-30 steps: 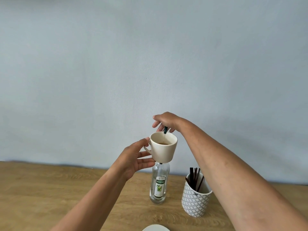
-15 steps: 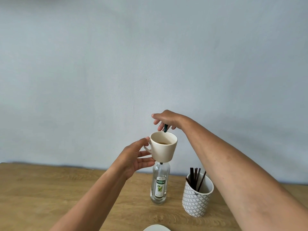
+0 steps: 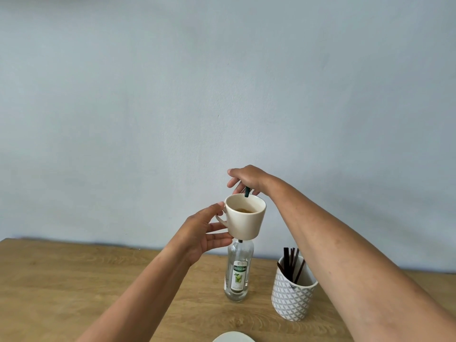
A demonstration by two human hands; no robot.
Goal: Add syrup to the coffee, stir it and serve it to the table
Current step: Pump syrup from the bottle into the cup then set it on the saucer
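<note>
**Cup held up, stirrer dipping in**

The left hand (image 3: 204, 233) is holding a cream cup (image 3: 245, 217) in the air by its handle side, thumb on top near the rim and fingers curled under, closed on it. The cup is hanging above the table (image 3: 74, 280), right over the syrup bottle (image 3: 238, 272), which is standing upright behind it. Brown coffee (image 3: 244, 210) is showing low inside the cup. The right hand (image 3: 246, 178) is hovering just over the far rim, fingertips pinched on a dark stirrer (image 3: 246, 192) that is pointing down into the cup. To the right of the bottle, a patterned holder (image 3: 292, 297) is standing with more dark sticks (image 3: 291, 262) in it. A white saucer's (image 3: 233, 338) edge is peeking in at the bottom.
</note>
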